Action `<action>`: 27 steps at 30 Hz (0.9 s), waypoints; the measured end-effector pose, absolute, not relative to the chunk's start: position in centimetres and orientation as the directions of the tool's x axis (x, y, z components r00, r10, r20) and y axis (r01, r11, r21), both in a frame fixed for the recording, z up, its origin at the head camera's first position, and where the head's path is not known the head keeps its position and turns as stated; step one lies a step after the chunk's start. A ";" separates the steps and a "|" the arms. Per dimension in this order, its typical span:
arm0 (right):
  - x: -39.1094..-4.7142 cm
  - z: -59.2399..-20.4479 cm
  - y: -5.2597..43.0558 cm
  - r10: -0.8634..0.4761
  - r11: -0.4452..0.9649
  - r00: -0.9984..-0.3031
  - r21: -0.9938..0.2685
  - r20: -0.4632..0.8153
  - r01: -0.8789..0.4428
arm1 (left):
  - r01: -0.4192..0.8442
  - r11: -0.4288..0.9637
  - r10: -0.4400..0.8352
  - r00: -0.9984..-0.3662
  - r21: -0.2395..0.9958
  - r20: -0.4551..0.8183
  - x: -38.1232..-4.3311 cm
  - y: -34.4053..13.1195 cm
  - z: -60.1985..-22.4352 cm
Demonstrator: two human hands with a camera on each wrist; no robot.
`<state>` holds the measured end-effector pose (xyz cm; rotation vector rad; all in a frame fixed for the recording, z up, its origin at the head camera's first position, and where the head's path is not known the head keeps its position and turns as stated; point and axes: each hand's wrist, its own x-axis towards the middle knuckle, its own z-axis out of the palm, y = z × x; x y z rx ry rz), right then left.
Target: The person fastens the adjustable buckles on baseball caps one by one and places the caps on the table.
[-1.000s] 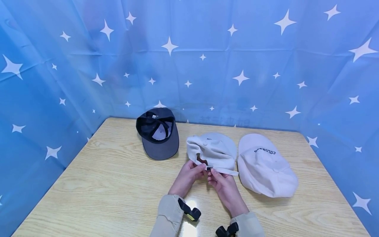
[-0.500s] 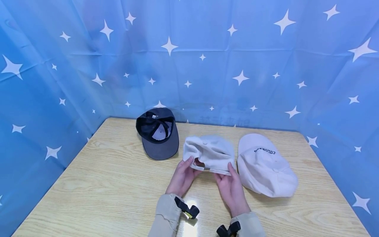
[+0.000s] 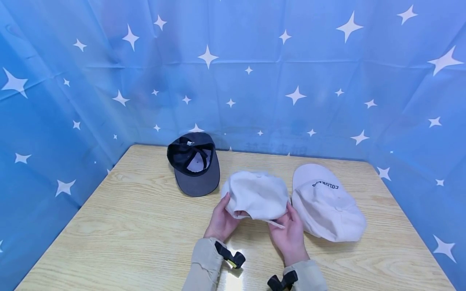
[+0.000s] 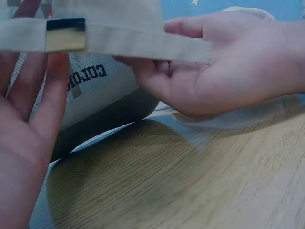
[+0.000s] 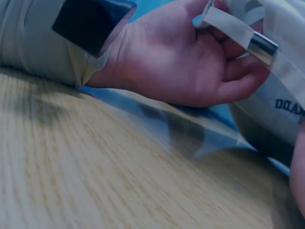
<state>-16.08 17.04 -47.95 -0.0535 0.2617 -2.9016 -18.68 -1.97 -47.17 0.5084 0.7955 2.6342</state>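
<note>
A white baseball cap (image 3: 258,194) is held between both hands over the middle of the table, its back opening facing the person. My left hand (image 3: 222,220) grips the cap's left side, thumb outside and fingers underneath. On the other side my right hand (image 3: 290,234) holds the lower right edge. Across the cap's back runs a strap (image 4: 138,43) with a metal buckle (image 4: 66,36); its loose end sticks out near the right hand. Dark lettering (image 4: 87,76) on the cap shows beneath the strap in the left wrist view.
To the right lies another white cap (image 3: 327,206) with "COLORADO" lettering, close beside the right hand. A dark cap (image 3: 198,182) rests at the back left, inside facing up. The wooden table (image 3: 120,226) meets a blue starry curtain (image 3: 247,113) behind.
Both hands have moved from the strap's buckle out to the cap's sides. The cap has tilted, so its crown looks rounder and the lettering is hidden from the head view.
</note>
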 end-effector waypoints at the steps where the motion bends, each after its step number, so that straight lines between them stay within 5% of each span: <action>1: -16.1 -47.9 17.1 -0.227 -0.957 -0.974 -0.183 -0.004 0.224 | -0.223 -0.789 0.417 -0.879 0.573 0.232 -18.7 -2.0 -47.2; 8: -16.1 -47.6 17.1 -0.181 -0.950 -0.970 -0.226 -0.164 0.215 | -0.250 -0.795 0.386 -0.911 0.552 0.143 -18.6 -2.0 -47.1; 27: -16.2 -47.8 17.3 -0.184 -0.949 -0.980 -0.248 -0.071 0.196 | -0.307 -0.719 0.407 -0.913 0.623 0.019 -19.3 -2.1 -47.0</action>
